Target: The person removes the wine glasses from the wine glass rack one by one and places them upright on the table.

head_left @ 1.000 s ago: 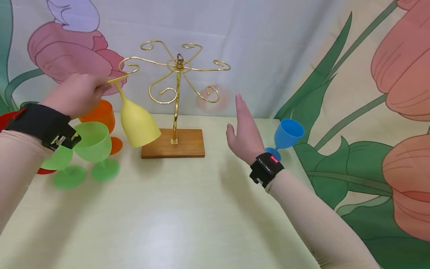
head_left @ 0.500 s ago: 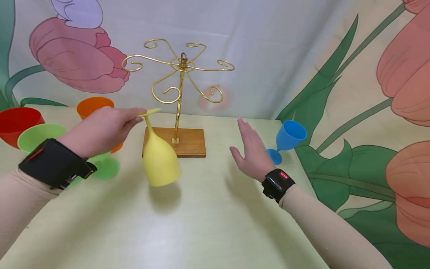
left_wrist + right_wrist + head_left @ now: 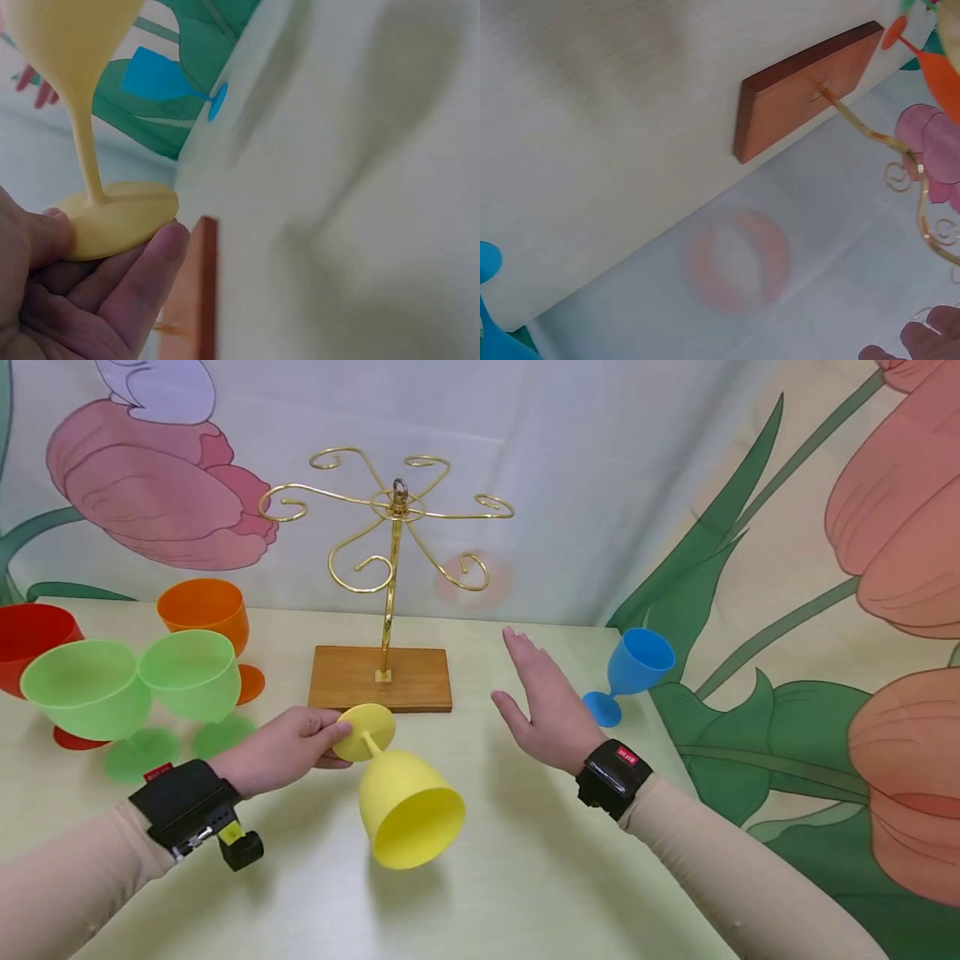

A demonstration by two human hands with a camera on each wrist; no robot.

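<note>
My left hand pinches the round foot of a yellow plastic goblet, which hangs tilted, bowl down and mouth toward me, just above the table. In the left wrist view the yellow goblet has its foot between my thumb and fingers. My right hand hovers open, fingers straight, to the right of the goblet and holds nothing. Behind both hands stands a gold wire rack on a wooden base, with bare hooks.
Two green goblets, an orange one and a red one stand at the left. A blue goblet stands at the table's right edge near the flowered backdrop. The wooden base shows in the right wrist view.
My left hand has carried the yellow goblet down from the rack's left hook to just above the table in front of the base. My right hand has lowered slightly and stayed open.
</note>
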